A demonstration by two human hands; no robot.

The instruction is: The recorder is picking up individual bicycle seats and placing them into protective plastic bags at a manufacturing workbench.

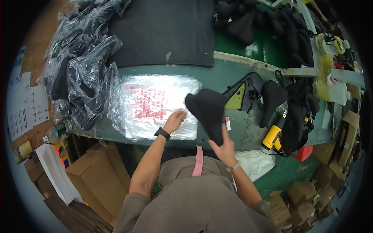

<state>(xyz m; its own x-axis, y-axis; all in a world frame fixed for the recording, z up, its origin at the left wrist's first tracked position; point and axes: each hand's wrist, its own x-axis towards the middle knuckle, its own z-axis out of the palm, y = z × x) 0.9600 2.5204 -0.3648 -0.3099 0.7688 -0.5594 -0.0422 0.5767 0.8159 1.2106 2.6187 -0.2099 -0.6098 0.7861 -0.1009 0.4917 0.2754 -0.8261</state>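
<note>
A black bicycle saddle [210, 110] is in my right hand [225, 149], gripped by its narrow nose. Its wide end points away from me and to the left, raised over the green worktable [155, 70]. My left hand [176, 120], with a black watch on the wrist, has its fingers curled together above a stack of clear plastic bags [182, 132] with red print. Whether any film is pinched in those fingers is too small to tell. Right of the held saddle lie an upturned saddle [246, 93] with a yellowish patch and another black saddle [273, 101].
Plastic-wrapped saddles [87, 83] are heaped at the left. A dark mat [163, 35] covers the far part of the table. On the right are a yellow heat gun [273, 136], more black saddles and a red bin [303, 153]. Cardboard boxes [95, 180] stand below.
</note>
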